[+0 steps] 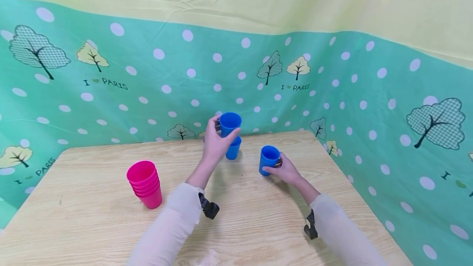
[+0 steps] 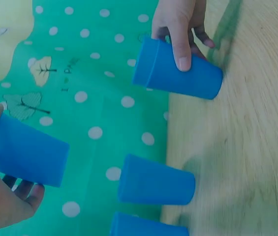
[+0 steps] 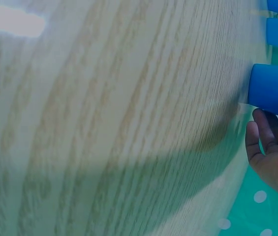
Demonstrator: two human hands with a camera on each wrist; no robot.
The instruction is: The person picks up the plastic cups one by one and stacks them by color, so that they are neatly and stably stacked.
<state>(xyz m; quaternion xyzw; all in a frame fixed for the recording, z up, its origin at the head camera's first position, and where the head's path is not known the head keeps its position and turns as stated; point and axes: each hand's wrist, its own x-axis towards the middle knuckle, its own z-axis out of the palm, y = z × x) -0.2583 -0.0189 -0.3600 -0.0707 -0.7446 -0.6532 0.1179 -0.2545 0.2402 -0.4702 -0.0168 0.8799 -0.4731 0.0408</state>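
Note:
My left hand [image 1: 215, 145] grips a blue cup [image 1: 230, 125], mouth up, above the back of the table. Below and behind it stands another blue cup [image 1: 233, 149]. One more blue cup [image 2: 148, 225] shows beside that one in the left wrist view, almost wholly hidden by my hand in the head view. On the right, my right hand [image 1: 287, 170] holds an upright blue cup [image 1: 267, 161] between thumb and fingers. A line near its rim in the left wrist view looks like a second nested cup; I cannot tell surely.
A stack of several pink cups [image 1: 150, 194] stands on the left of the wooden table [image 1: 92, 216]. A green and yellow patterned curtain [image 1: 148, 73] hangs behind the table and along its right side.

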